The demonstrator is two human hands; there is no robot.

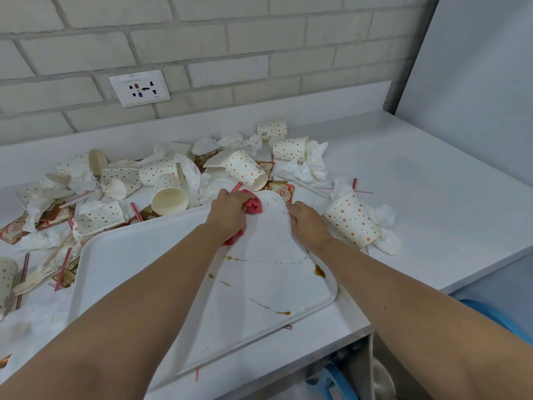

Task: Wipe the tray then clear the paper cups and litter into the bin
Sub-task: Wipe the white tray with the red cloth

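Note:
A white tray (138, 255) lies on the counter, smeared with brown streaks and drops (319, 271). My left hand (229, 210) grips a red cloth (253, 204) and presses it onto the tray's far corner. My right hand (307, 223) holds the tray's right rim. Dotted paper cups lie scattered behind and beside the tray, one (350, 219) just right of my right hand, another (246, 168) beyond the cloth. Crumpled tissues (310, 166), striped straws (135, 212) and creamer sachets (284, 192) lie among them.
The white counter (432, 197) ends at a brick wall with a socket plate (140, 88). A white panel stands at the right. Below the counter's front edge, at the lower right, a blue-rimmed container (490, 313) shows in part.

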